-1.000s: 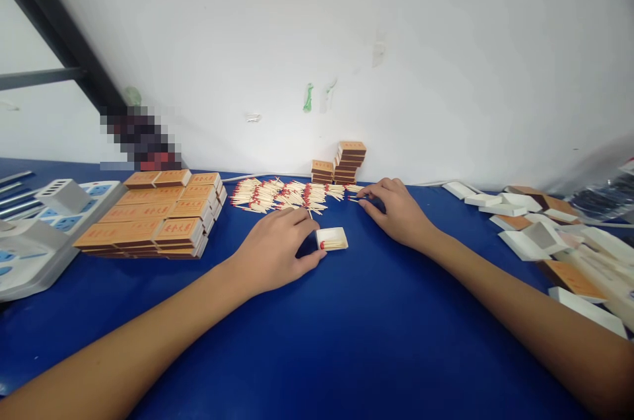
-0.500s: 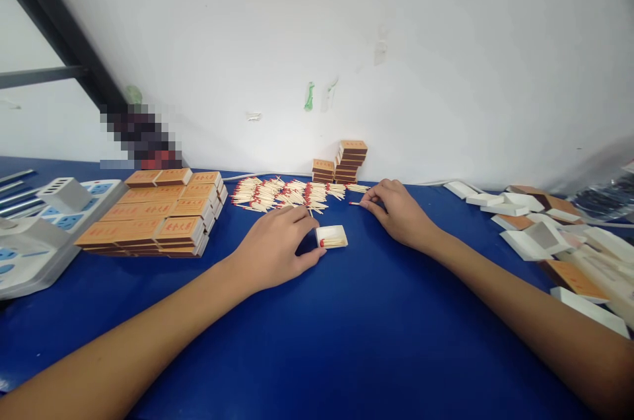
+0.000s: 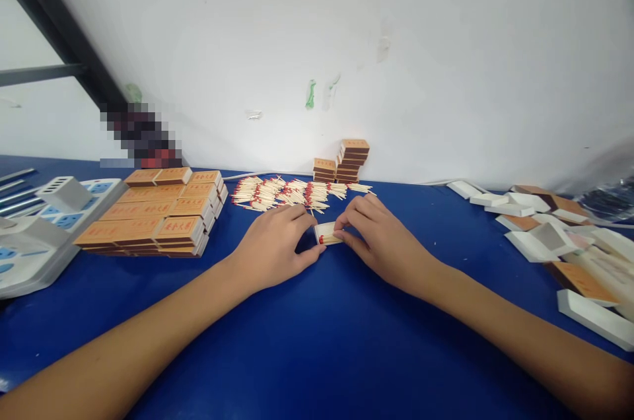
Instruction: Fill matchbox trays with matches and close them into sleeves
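Note:
A small white matchbox tray (image 3: 323, 228) lies on the blue tabletop with a few red-headed matches inside. My left hand (image 3: 275, 245) grips its left end between thumb and fingers. Fingertips pinched together, my right hand (image 3: 381, 238) is at the tray's right side with a match (image 3: 329, 236) whose red head points left into the tray. The far end of that match is hidden by the fingers. Just behind both hands, loose matches (image 3: 297, 194) lie in heaps.
Stacked orange matchboxes (image 3: 153, 212) stand on the left, beside a white power strip (image 3: 82, 209). A smaller matchbox stack (image 3: 352, 159) rises against the wall (image 3: 446, 63). Empty trays and sleeves (image 3: 549, 238) are scattered at the right.
My right hand has moved left and nearer from the match heap, bringing a match to the tray. My left hand has stayed at the tray's left end.

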`<act>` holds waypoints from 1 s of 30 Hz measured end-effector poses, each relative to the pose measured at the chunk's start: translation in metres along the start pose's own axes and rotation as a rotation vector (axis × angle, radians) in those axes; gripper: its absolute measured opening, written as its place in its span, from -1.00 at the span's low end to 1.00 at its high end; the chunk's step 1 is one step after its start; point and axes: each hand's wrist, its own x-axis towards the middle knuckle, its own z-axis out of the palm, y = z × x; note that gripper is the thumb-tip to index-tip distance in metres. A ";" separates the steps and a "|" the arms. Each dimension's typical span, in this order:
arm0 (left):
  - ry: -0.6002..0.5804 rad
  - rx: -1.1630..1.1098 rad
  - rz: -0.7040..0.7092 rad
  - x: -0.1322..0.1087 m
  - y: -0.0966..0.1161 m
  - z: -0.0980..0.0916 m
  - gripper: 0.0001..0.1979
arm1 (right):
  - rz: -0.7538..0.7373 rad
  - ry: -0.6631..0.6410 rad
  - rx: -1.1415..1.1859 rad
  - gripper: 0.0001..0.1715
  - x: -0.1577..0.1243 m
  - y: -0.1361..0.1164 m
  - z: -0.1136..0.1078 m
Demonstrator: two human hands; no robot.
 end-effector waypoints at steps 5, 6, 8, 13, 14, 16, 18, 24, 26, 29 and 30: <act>-0.003 -0.011 0.002 -0.001 0.000 0.000 -0.73 | 0.021 -0.009 0.085 -0.95 -0.001 0.015 0.002; -0.004 -0.013 0.003 -0.001 0.000 0.000 -0.73 | 0.026 -0.019 0.100 -0.95 -0.001 0.017 0.003; -0.010 -0.010 0.004 -0.001 0.000 0.000 -0.73 | 0.036 -0.038 0.124 -0.94 -0.001 0.019 0.004; -0.024 -0.015 0.015 -0.002 -0.002 -0.001 -0.72 | 0.067 -0.050 0.181 -0.91 -0.002 0.013 0.005; -0.024 -0.015 0.015 -0.002 -0.002 -0.001 -0.72 | 0.075 -0.043 0.199 -0.91 -0.001 0.012 0.006; -0.029 -0.014 0.010 -0.002 -0.001 -0.003 -0.73 | 0.130 -0.013 0.231 -0.90 0.005 0.012 0.006; -0.043 -0.031 0.012 -0.002 0.001 -0.005 -0.75 | 0.242 0.017 0.230 -0.87 0.014 0.013 0.007; -0.090 -0.138 0.099 -0.004 0.012 -0.008 -0.78 | 0.435 -0.018 0.043 -0.74 0.053 0.008 0.018; -0.102 -0.151 0.122 -0.005 0.014 -0.007 -0.78 | 0.409 -0.054 -0.014 -0.76 0.060 0.003 0.022; -0.094 -0.156 0.133 -0.005 0.014 -0.006 -0.77 | 0.411 -0.135 -0.050 -0.84 0.062 -0.003 0.022; -0.090 -0.154 0.133 -0.005 0.013 -0.006 -0.77 | 0.428 -0.160 -0.054 -0.85 0.060 -0.004 0.021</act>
